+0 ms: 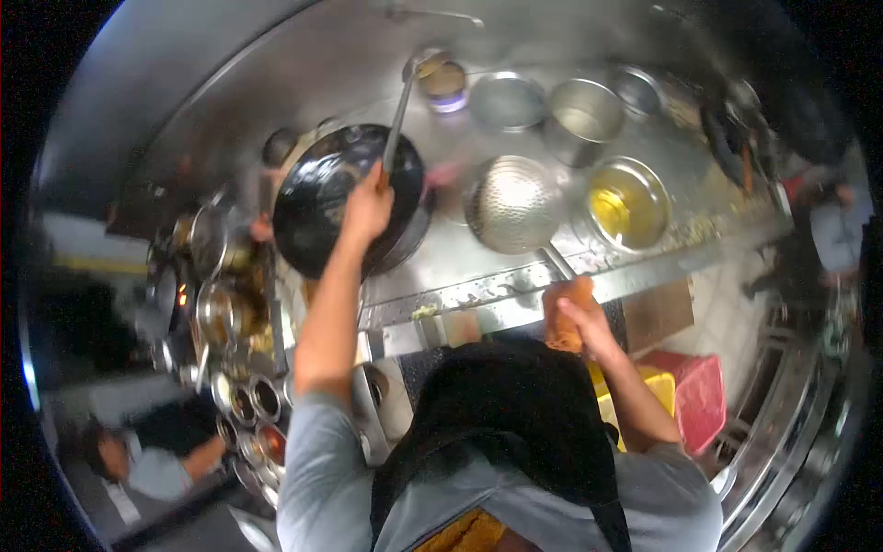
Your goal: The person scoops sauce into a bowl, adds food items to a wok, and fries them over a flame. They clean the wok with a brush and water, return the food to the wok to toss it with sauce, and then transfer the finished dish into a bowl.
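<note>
My left hand point(370, 208) is closed round the handle of a ladle point(397, 121), in front of a black wok point(311, 207). The ladle reaches up and away, its head beside a small container point(445, 88) at the back. My right hand point(581, 317) grips the handle end of a large round strainer point(513, 204), close to my apron. Its silver surface is dotted all over; I cannot make out whether the dots are holes. Something orange-brown wraps or forms the grip. Right of the strainer stands a metal pot point(659, 213) with yellow liquid.
Along the back of the steel counter point(441, 296) are a wide metal bowl point(508, 99) and a deep pot point(585, 112). Several seasoning containers point(265, 397) stand at left. Yellow point(659, 385) and red bins point(701, 394) sit low at right. Another person point(158, 471) is at lower left.
</note>
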The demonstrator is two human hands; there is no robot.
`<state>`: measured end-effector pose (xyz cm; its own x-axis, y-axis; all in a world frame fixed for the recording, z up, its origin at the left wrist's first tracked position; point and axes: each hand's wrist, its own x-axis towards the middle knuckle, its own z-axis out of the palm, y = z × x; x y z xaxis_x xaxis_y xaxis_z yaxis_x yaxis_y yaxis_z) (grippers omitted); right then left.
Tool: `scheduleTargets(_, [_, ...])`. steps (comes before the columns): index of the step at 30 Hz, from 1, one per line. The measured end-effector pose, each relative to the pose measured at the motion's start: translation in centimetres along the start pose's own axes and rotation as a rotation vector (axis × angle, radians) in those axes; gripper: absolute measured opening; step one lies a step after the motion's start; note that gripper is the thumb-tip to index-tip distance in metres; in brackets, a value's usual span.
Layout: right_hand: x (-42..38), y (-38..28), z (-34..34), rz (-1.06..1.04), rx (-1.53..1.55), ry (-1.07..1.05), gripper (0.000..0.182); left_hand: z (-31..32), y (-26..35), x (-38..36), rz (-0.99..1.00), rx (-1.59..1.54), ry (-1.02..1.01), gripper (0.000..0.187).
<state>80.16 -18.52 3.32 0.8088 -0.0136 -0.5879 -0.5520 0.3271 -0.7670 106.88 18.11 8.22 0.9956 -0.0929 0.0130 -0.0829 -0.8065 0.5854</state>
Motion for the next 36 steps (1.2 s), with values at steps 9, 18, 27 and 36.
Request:
scheduleTargets(9, [-11.7,9.7,-2.4,-0.095,0.460,0.560,0.041,4.8,0.5,21.5,-0.373,-0.123,-0.547,0.029])
scheduleTargets(18, [-10.9,11.2,-6.8,-0.111,0.466,0.475,0.036,9.9,9.0,5.1,0.048,0.021,-0.085,0.037])
scheduleTargets(27, [-15.0,9.1,-10.0,-0.117,0.428,0.450,0.041,24.6,17.5,7.9,-0.795,-2.169,-0.448,0.006])
scheduleTargets(36, [-12.4,13.7,-6.8,-0.039,0.237,0.408,0.040,8.3,9.6,-5.0,-0.416,-2.660,-0.709,0.006])
